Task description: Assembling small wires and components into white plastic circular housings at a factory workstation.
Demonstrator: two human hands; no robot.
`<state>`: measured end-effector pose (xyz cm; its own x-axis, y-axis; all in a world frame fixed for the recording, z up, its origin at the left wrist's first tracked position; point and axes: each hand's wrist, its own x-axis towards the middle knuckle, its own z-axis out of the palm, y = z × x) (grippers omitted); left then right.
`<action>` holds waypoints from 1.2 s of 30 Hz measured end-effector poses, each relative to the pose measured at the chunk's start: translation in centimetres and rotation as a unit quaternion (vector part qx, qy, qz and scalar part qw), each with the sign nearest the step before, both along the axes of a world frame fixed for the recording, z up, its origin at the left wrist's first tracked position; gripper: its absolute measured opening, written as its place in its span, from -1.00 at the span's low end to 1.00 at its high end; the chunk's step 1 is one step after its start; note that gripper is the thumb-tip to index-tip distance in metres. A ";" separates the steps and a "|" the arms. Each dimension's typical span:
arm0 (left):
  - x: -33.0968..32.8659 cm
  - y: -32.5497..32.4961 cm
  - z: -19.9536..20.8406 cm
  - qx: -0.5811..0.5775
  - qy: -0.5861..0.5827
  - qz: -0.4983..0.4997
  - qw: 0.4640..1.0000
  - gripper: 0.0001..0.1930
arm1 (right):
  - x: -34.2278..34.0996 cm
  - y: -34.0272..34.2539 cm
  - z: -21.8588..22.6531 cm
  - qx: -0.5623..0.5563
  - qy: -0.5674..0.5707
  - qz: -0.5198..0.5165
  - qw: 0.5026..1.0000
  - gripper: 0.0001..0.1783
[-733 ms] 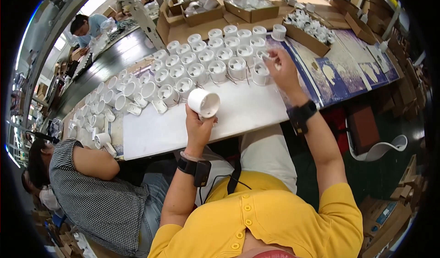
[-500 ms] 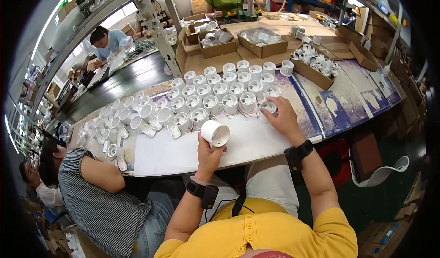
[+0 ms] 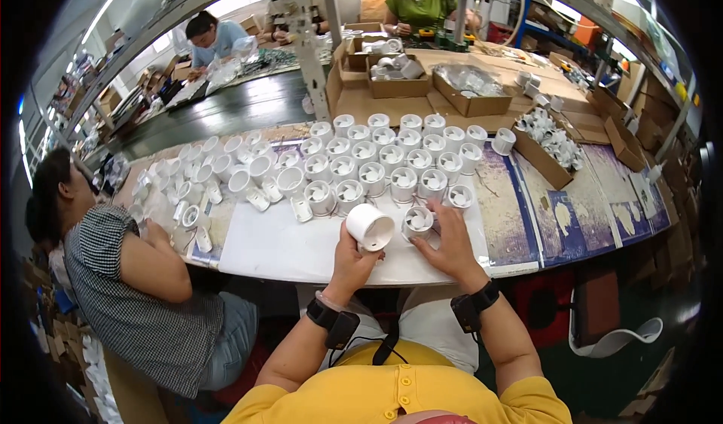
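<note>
In my left hand is a white plastic cup-shaped housing, tilted with its round opening toward the right and toward me. My palm and fingers hide its lower part. Close beside it, my right hand grips a small white round fan unit, thumb at the near side and fingers at the far side. Its blades face up; whether it touches the table I cannot tell. Beyond both hands, several similar fan units stand in rows, thin wires showing at some bases. More cup-shaped housings with handles lie left of them.
A white sheet covers the table's near part. A cardboard box of small white parts sits at the right, with other boxes farther back. A person in a checked top sits close at my left; others work across the tables.
My right hand has come left and nearer to me, from the right end of the fan rows to beside the housing. My left hand keeps its hold. The whole view has shifted.
</note>
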<state>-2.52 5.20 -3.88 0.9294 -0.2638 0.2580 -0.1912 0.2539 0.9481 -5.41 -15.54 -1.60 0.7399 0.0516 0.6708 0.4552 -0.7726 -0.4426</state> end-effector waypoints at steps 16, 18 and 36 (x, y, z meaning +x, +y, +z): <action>0.1 0.1 -0.4 0.047 -0.044 0.004 0.998 -0.28 | -1.3 0.6 2.2 -0.066 0.154 0.099 0.981 -0.37; 0.0 0.1 0.0 0.033 -0.023 -0.002 0.999 -0.28 | -1.1 0.7 1.8 -0.057 0.135 0.072 0.987 -0.37; 0.2 0.4 0.5 -0.029 0.047 -0.037 0.998 -0.34 | -1.0 0.9 2.9 0.490 0.239 0.114 0.830 -0.49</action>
